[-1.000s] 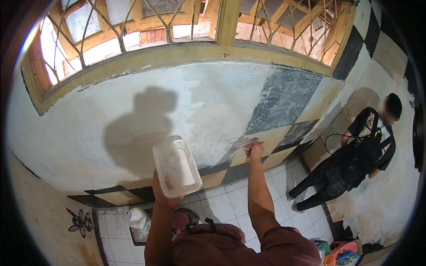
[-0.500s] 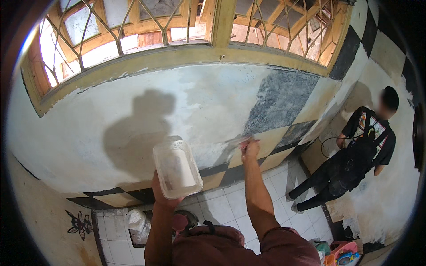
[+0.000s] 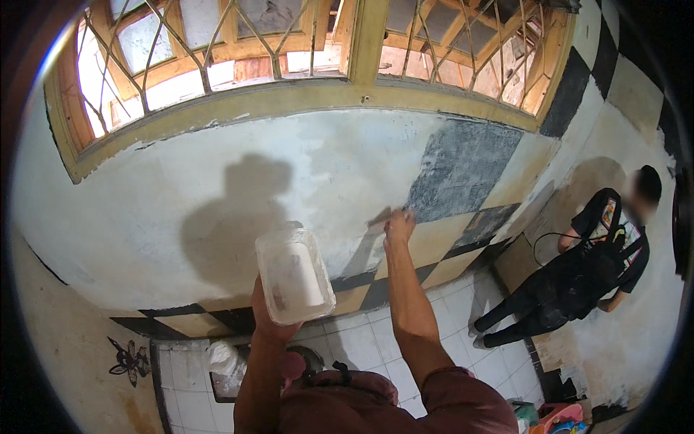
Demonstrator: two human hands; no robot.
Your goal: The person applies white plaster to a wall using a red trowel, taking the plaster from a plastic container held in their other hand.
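Observation:
My left hand [image 3: 272, 320] grips a clear rectangular plastic tub [image 3: 262, 269] from beneath and its left side. White paste [image 3: 297, 278] coats the tub's bottom and walls. At the painted wall [image 3: 340, 181], my right hand [image 3: 398, 227] is raised with its fingers closed round a thin flat tool, mostly hidden by the hand. That hand is beside the lower left corner of a dark grey painted square [image 3: 466, 166]. Pale, smeared coating covers the wall to the left of it. My shadow falls across the wall behind the tub.
A barred wooden window [image 3: 318, 90] spans the wall above. To the right, a person [image 3: 596, 260] in dark clothes stands by the side wall. Low down are a tray with a white bag [image 3: 223, 357], a reddish bowl [image 3: 292, 365] and colourful plastic items [image 3: 560, 416]. White tiles [image 3: 361, 343] cover the floor.
My right hand has moved slightly up and left along the wall. The tub stays in my left hand, and the view has shifted a little.

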